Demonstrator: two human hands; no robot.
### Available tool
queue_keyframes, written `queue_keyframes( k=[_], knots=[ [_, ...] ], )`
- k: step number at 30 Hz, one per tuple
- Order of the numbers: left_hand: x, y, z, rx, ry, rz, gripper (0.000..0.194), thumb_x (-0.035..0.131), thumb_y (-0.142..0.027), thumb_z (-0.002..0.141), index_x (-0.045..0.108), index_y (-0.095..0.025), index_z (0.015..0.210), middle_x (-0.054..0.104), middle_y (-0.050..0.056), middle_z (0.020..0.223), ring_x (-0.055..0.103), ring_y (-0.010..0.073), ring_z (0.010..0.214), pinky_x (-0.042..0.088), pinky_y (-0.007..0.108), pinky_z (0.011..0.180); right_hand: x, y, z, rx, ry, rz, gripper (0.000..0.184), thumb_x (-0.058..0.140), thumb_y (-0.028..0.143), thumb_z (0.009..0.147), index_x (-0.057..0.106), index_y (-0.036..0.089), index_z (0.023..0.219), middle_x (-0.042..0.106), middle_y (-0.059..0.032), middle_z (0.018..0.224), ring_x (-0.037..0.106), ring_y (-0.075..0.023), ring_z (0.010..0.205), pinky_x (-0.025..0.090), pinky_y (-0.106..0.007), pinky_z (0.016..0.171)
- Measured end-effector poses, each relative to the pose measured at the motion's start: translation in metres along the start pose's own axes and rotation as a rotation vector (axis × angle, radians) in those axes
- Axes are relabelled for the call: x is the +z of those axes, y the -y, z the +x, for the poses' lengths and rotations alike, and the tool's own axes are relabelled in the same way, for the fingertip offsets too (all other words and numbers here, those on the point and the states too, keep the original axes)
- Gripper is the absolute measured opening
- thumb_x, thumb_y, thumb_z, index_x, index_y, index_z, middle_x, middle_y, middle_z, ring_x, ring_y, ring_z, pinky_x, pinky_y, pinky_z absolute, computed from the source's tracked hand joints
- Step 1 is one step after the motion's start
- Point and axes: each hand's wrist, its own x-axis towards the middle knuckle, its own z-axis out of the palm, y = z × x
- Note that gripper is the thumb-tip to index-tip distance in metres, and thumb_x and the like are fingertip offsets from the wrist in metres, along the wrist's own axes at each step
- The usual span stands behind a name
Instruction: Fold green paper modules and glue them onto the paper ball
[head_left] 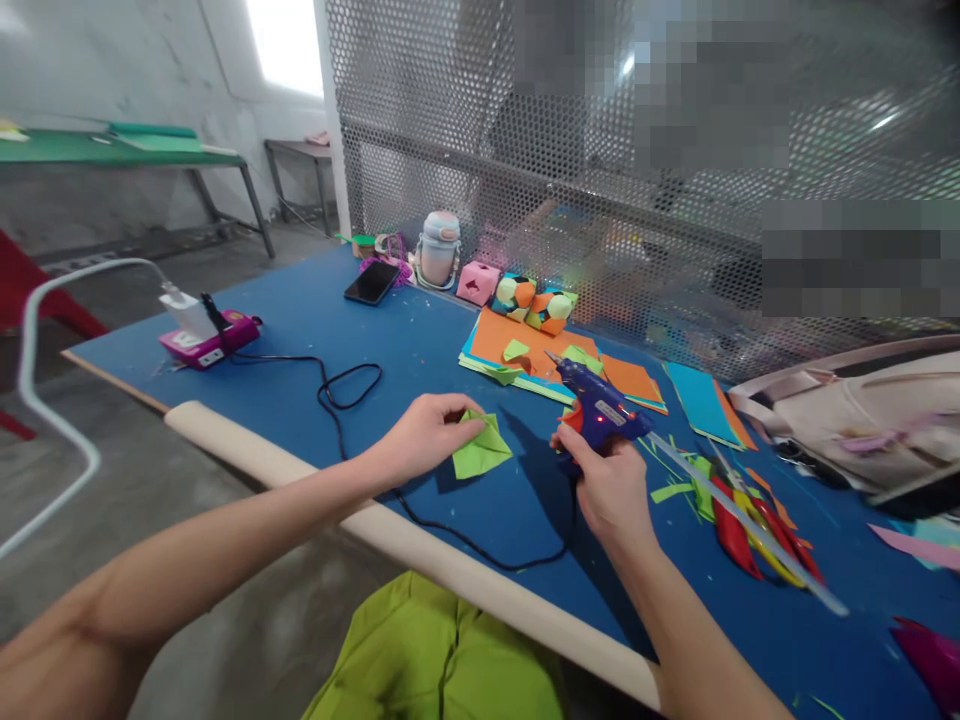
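My left hand (pixel 431 435) pinches the upper left edge of a small folded piece of green paper (pixel 484 452) just over the blue table. In my right hand (pixel 611 475) is a blue hot glue gun (pixel 600 405) with an orange trigger and a small red light lit on its side. Its nozzle points up and left, toward the paper stack, and a long clear glue stick (pixel 750 525) sticks out of its back. Nozzle and green paper are apart. A black cord (pixel 480 555) runs from the gun across the table.
A pink power strip (pixel 210 340) with a white plug stands at left. Orange paper sheets (pixel 502 335), folded paper balls (pixel 551 310), a pink paper cube (pixel 478 283), a bottle (pixel 439 250) and a phone (pixel 372 283) lie toward the mesh. Red-handled scissors (pixel 735 530) and a bag (pixel 862 410) are right.
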Motion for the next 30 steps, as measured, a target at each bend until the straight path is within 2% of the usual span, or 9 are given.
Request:
queue_keyframes(
  k=[5, 8, 10, 16, 21, 26, 30],
  knots=[
    [-0.003, -0.006, 0.039, 0.154, -0.083, 0.097, 0.02, 0.054, -0.027, 0.075, 0.068, -0.012, 0.077, 0.058, -0.001, 0.064, 0.045, 0.0088, 0.057, 0.034, 0.02, 0.051, 0.001, 0.013, -0.011, -0.101, 0.094, -0.2, 0.032, 0.067, 0.038, 0.073, 0.064, 0.017, 0.098, 0.067, -0.0065, 0.093, 0.064, -0.0171, 0.063, 0.053, -0.036, 0.067],
    [0.0, -0.002, 0.058, 0.172, -0.086, 0.109, 0.022, 0.053, -0.028, 0.075, 0.068, -0.012, 0.078, 0.059, -0.001, 0.063, 0.046, 0.0095, 0.057, 0.034, 0.02, 0.051, -0.003, 0.019, -0.013, -0.152, 0.113, -0.41, 0.025, 0.061, 0.04, 0.078, 0.066, 0.017, 0.087, 0.068, -0.0057, 0.082, 0.062, -0.0168, 0.063, 0.051, -0.035, 0.071],
    [0.004, 0.003, 0.065, 0.175, -0.068, 0.128, 0.022, 0.053, -0.027, 0.074, 0.068, -0.012, 0.078, 0.059, -0.001, 0.063, 0.046, 0.0096, 0.056, 0.034, 0.02, 0.051, -0.006, 0.023, -0.014, -0.16, 0.135, -0.513, 0.025, 0.057, 0.042, 0.08, 0.065, 0.018, 0.081, 0.065, -0.0028, 0.07, 0.06, -0.016, 0.06, 0.049, -0.032, 0.068],
    [0.013, 0.02, 0.065, 0.109, -0.032, 0.126, 0.022, 0.05, -0.026, 0.075, 0.067, -0.012, 0.078, 0.059, -0.001, 0.064, 0.047, 0.0101, 0.057, 0.035, 0.021, 0.053, -0.006, 0.02, -0.019, -0.099, 0.173, -0.67, 0.029, 0.056, 0.048, 0.078, 0.057, 0.02, 0.071, 0.05, 0.0046, 0.049, 0.048, -0.0117, 0.044, 0.041, -0.023, 0.046],
    [0.013, 0.025, 0.062, 0.024, -0.037, 0.079, 0.02, 0.052, -0.026, 0.075, 0.066, -0.012, 0.076, 0.057, -0.001, 0.062, 0.047, 0.0105, 0.057, 0.036, 0.021, 0.053, -0.004, 0.006, -0.019, -0.224, 0.275, -0.709, 0.019, 0.056, 0.04, 0.081, 0.055, 0.021, 0.077, 0.053, 0.0049, 0.055, 0.048, -0.0101, 0.045, 0.04, -0.02, 0.047],
    [0.012, 0.026, 0.061, -0.012, -0.037, 0.044, 0.018, 0.052, -0.026, 0.074, 0.065, -0.012, 0.073, 0.057, -0.001, 0.061, 0.047, 0.0103, 0.057, 0.036, 0.02, 0.052, 0.002, 0.003, -0.019, -0.306, 0.294, -0.776, 0.017, 0.054, 0.038, 0.084, 0.054, 0.022, 0.075, 0.053, 0.0042, 0.055, 0.049, -0.0105, 0.045, 0.039, -0.019, 0.045],
    [0.012, 0.029, 0.058, 0.012, -0.022, 0.052, 0.017, 0.051, -0.025, 0.075, 0.064, -0.013, 0.072, 0.058, -0.001, 0.062, 0.047, 0.0103, 0.057, 0.036, 0.021, 0.054, 0.007, 0.002, -0.02, -0.38, 0.299, -0.818, 0.016, 0.052, 0.036, 0.085, 0.054, 0.022, 0.077, 0.054, 0.0041, 0.055, 0.048, -0.0105, 0.043, 0.038, -0.02, 0.044]
  ],
)
